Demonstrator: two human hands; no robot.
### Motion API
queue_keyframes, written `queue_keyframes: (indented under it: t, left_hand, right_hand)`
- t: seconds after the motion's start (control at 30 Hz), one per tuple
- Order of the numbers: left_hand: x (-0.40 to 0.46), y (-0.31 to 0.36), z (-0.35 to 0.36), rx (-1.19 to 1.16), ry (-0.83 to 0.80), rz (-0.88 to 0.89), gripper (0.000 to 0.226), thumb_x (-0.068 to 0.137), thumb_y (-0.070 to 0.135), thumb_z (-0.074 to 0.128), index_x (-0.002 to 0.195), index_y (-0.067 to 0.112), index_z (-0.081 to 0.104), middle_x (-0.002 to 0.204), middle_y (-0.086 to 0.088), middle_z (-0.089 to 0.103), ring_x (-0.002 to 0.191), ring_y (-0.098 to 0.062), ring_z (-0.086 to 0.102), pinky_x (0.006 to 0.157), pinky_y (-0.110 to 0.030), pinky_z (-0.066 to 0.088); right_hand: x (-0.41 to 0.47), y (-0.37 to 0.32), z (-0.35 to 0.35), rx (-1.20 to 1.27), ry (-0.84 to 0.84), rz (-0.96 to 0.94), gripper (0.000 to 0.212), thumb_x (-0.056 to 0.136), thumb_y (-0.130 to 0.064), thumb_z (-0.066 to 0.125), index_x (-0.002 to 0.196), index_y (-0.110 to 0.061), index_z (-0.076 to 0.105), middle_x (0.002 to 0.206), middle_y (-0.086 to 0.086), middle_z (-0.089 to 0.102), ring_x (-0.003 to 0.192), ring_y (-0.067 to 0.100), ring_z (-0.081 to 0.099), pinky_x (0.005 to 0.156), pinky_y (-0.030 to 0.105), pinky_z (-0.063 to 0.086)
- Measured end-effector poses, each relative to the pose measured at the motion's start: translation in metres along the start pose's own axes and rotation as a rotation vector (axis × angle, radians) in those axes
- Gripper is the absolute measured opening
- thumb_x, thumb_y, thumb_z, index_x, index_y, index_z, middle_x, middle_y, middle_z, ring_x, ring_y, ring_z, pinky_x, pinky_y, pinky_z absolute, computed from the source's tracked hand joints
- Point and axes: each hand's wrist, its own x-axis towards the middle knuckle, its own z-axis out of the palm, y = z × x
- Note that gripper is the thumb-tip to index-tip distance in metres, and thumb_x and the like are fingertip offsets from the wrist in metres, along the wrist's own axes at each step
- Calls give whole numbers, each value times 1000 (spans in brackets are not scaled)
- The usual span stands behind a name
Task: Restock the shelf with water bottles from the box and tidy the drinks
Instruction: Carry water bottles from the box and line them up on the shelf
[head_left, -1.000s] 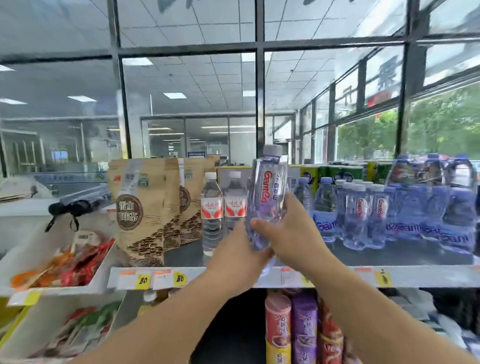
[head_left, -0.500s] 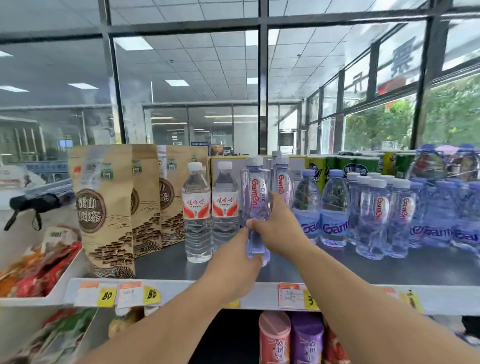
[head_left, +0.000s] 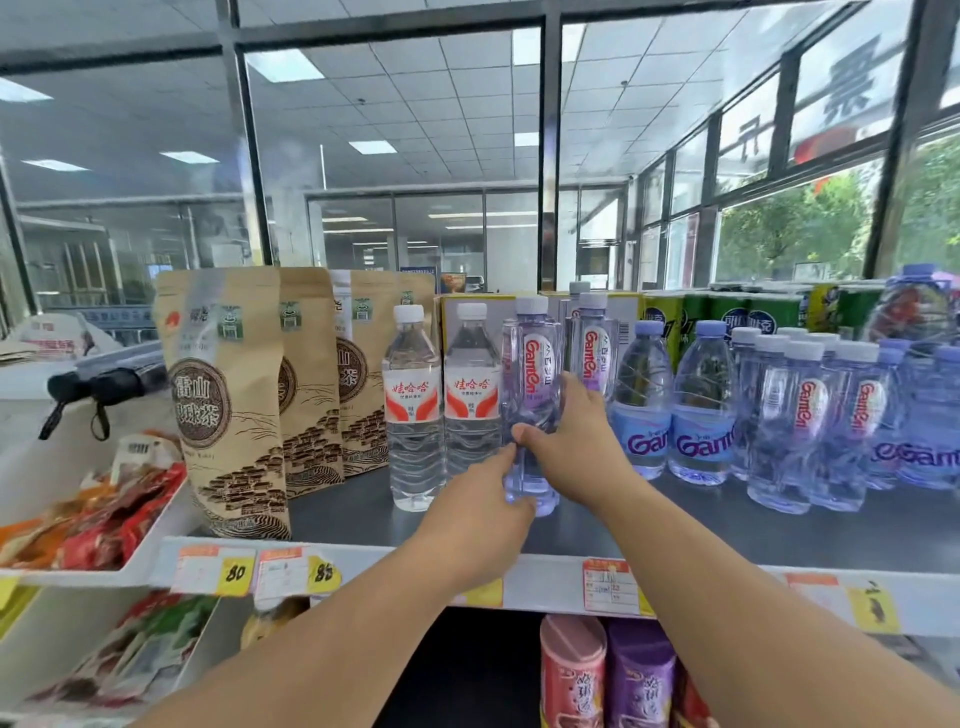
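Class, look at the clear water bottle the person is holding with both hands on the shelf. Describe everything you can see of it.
The bottle is tall, slim, clear plastic with a lilac tint, a pale grey screw cap and a vertical red "Ganten" label. It stands upright on the dark shelf, right of two red-labelled bottles and in front of a matching one. The left hand touches its lower body; the right hand wraps its middle.

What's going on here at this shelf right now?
A person is stocking a shop shelf. Both hands hold one clear water bottle, upright with its base down on the shelf: the right hand wraps its side, the left hand steadies it low. It stands between two white-capped bottles and a row of similar bottles.
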Motion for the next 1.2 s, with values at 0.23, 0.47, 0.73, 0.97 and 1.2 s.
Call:
queue_keyframes:
  t: [0.23, 0.47, 0.73, 0.97, 1.2]
  left_hand:
    - [-63, -7, -27, -14, 196, 86, 23, 94, 26, 53, 112, 27, 68, 108, 12, 70, 100, -8, 64, 89, -30, 49]
    - [-207, -107, -42, 134, -391, -201, 21, 95, 45, 53, 91, 30, 67, 87, 2, 70, 76, -17, 65, 71, -36, 55]
    - [-375, -299, 22, -4, -586, -667, 32, 93, 49, 54, 96, 22, 71, 96, -1, 70, 74, -21, 68, 63, -32, 52]
    - [-525, -457, 140, -198, -579, -966, 23, 96, 43, 52, 102, 25, 65, 88, 12, 63, 76, -4, 58, 65, -21, 43]
    - [-640, -568, 289, -306, -543, -1223, 30, 94, 34, 49, 78, 8, 49, 64, -4, 59, 77, -28, 60, 53, -28, 34]
  right_hand:
    - [-73, -36, 9, -38, 319, -361, 9, 92, -25, 63, 98, -20, 59, 88, -9, 58, 76, 8, 54, 69, 28, 45]
    - [-203, -26, 108, -266, -501, -372, 20, 97, -38, 53, 85, -28, 64, 77, -9, 66, 73, 13, 61, 67, 38, 52]
    - [-377, 66, 307, -434, -1125, -208, 36, 96, -26, 47, 63, -10, 50, 64, 8, 53, 60, 26, 50, 55, 39, 40]
    - [-562, 210, 453, -536, -1436, 170, 43, 99, -21, 45, 57, -21, 33, 56, -1, 32, 50, 15, 28, 46, 29, 19]
    - [-706, 364, 553, -644, -1472, 442, 31, 99, -24, 49, 69, -17, 47, 87, 8, 58, 98, 32, 63, 86, 38, 46]
